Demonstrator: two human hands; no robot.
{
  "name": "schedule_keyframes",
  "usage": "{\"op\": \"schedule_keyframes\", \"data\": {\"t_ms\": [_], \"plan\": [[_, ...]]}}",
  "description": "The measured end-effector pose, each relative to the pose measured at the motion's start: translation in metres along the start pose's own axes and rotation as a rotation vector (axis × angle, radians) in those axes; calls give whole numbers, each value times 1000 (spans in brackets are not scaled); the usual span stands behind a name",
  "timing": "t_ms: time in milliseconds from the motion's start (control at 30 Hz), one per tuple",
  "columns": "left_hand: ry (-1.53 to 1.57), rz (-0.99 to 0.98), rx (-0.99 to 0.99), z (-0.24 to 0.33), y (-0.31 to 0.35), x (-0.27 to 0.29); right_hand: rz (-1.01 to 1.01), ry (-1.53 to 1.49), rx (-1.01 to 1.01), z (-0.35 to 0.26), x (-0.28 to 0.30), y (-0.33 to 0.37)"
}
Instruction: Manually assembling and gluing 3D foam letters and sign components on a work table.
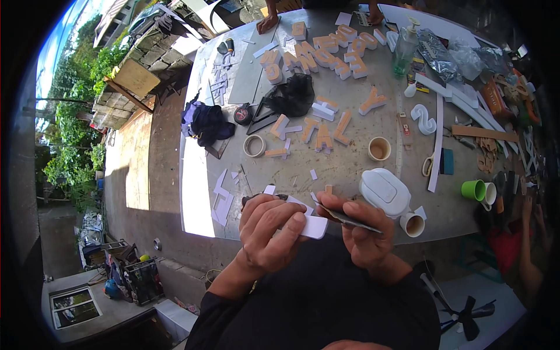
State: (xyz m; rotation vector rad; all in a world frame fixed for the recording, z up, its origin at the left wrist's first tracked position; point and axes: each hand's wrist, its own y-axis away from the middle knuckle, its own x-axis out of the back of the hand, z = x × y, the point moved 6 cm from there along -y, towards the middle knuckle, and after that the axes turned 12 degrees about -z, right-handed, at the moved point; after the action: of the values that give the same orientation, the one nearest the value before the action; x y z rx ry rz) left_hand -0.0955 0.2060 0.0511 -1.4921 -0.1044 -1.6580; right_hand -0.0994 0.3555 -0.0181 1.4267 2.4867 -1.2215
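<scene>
Near the table's front edge, my left hand (265,233) is closed around a white flat piece with a rounded corner (315,227), thumb along its side. Close beside it, my right hand (368,236) pinches a thin dark flat strip (353,221) between thumb and fingers; its exact kind is unclear. The strip points toward the white piece, and I cannot tell whether they touch. Ahead of both hands lie loose cut-out letters (324,139) with tan faces and white sides. White cut offcuts (221,204) lie left of my left hand.
A white lidded tub (385,191) and a paper cup (412,224) stand close right of my right hand. Another cup (379,149), a tape roll (254,146) and scissors (428,165) lie farther in. Across the table, a co-worker's hand (268,24) rests near many block letters (326,52).
</scene>
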Motion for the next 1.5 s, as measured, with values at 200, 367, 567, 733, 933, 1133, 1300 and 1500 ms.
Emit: {"op": "schedule_keyframes", "data": {"t_ms": [200,367,567,733,933,1133,1300,1500], "plan": [[-69,95,-23,-9,-2,-6,-6,123,-51,5,-7,-4],[-92,46,-9,-14,1,-11,-2,169,-78,12,-7,-6],[-69,50,-42,-16,4,-16,174,2,-156,16,-3,-7],[-24,61,-13,-15,6,-18,-17,584,45,1,-12,-17],[8,68,-20,-14,7,-19,32,610,120,-1,-16,-14],[-7,97,-38,-15,10,-20,39,535,71,-1,-16,-15],[9,105,3,-19,13,-19,28,498,-4,5,-16,-19],[2,112,20,-19,15,-19,51,486,-16,9,-17,-19]]}}
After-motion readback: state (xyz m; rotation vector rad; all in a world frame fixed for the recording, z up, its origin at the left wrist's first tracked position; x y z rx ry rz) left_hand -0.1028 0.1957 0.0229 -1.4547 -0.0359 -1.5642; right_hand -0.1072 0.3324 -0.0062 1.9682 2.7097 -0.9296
